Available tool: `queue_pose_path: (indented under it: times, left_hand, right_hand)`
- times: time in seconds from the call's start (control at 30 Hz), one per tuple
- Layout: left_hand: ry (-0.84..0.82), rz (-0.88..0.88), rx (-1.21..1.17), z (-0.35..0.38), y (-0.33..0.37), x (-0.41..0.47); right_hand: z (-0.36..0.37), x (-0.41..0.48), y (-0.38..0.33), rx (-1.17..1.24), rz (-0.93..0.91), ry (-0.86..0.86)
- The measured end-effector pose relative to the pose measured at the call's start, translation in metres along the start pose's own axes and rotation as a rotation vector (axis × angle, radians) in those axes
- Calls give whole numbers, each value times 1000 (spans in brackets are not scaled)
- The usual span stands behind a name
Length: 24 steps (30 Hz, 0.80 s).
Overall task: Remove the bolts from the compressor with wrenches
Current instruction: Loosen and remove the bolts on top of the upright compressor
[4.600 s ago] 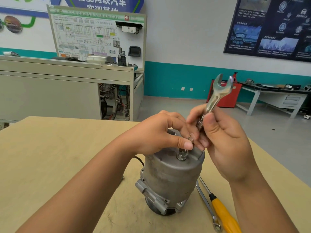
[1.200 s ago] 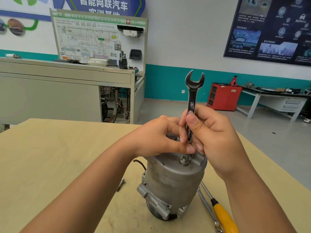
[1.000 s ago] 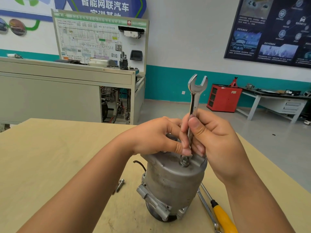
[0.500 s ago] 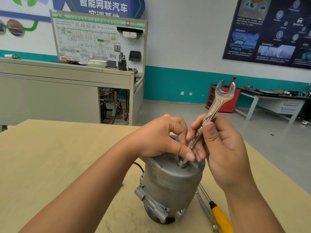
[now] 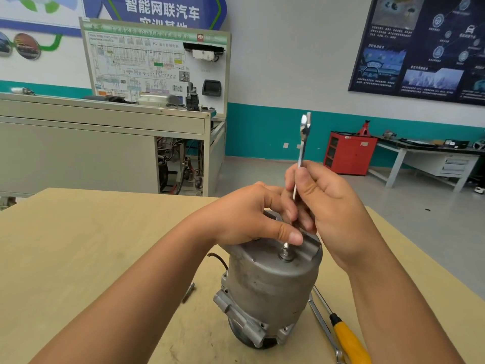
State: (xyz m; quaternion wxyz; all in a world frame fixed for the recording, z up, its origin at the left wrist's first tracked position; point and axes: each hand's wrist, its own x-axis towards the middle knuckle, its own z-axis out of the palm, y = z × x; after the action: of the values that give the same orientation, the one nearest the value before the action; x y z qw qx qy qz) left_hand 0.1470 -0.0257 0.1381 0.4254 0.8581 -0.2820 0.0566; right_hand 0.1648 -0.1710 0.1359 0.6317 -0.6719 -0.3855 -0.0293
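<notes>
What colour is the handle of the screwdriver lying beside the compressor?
The screwdriver handle is yellow with a black collar, seen in the head view.

Ahead of me a white wall (image 5: 288,61) with a teal band (image 5: 262,132) meets a grey floor (image 5: 433,219), a grey cabinet (image 5: 78,153) and diagram board (image 5: 144,67) to my left, a red cabinet (image 5: 349,153) and white table (image 5: 456,164) right.

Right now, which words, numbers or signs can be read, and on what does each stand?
"智能网联汽车": white characters on the blue wall banner.
Row beneath it: half covered by the white training board, not readable.
Board print and dark wall poster: too small or blurred.
Silver wrench: seen edge-on, no marking shows.
</notes>
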Motion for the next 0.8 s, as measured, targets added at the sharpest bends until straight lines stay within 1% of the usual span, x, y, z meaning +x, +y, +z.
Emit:
queue_pose_path:
  times: [0.07,0.13,0.2,0.3,0.47,0.6,0.8]
  left_hand:
    - [29,22,-31,2,-2,1]
    - [36,44,-14,4,-5,1]
    - [47,42,19,4,-5,0]
    - [60,34,13,3,-2,-2]
    - [87,33,14,3,4,0]
    - [99,22,37,4,5,0]
    - [113,24,50,4,3,-2]
  right_hand:
    - [3,-2,0,-1,-4,-12]
    - [3,-5,1,15,-9,15]
    - [1,-8,0,32,-12,40]
    - [-1,-12,-3,50,-15,34]
    - [-2,-9,-8,-42,-64,90]
    - [-2,-7,-8,-157,-53,42]
    - [-4,-6,-6,-187,-64,-4]
